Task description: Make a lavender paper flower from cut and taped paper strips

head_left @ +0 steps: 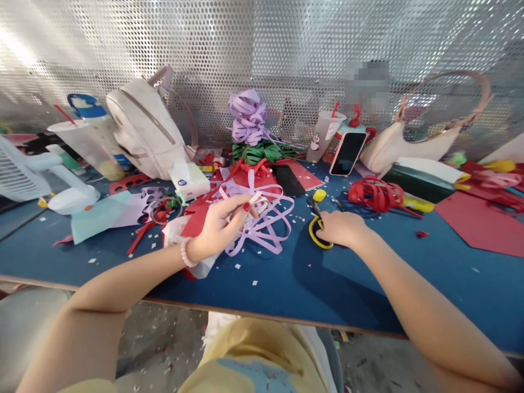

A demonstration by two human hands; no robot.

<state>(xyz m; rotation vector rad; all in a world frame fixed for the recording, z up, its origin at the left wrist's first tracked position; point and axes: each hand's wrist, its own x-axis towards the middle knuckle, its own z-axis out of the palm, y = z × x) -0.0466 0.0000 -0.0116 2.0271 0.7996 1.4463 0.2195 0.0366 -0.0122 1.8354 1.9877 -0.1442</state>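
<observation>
Blue felt-covered table (286,284) littered with paper scraps lies nearest. Left hand (219,229) pinches looped pale purple paper strips (262,224) above it; right hand (341,228) rests closed over yellow-handled scissors (317,229), lying flat just beside the strips. Farther back stand a purple paper ribbon flower (248,123), a white backpack (143,128) and the perforated metal wall (286,43).

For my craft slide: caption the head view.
Left hand pinches looped lilac paper strips; right hand rests on yellow-handled scissors, blue table.
</observation>
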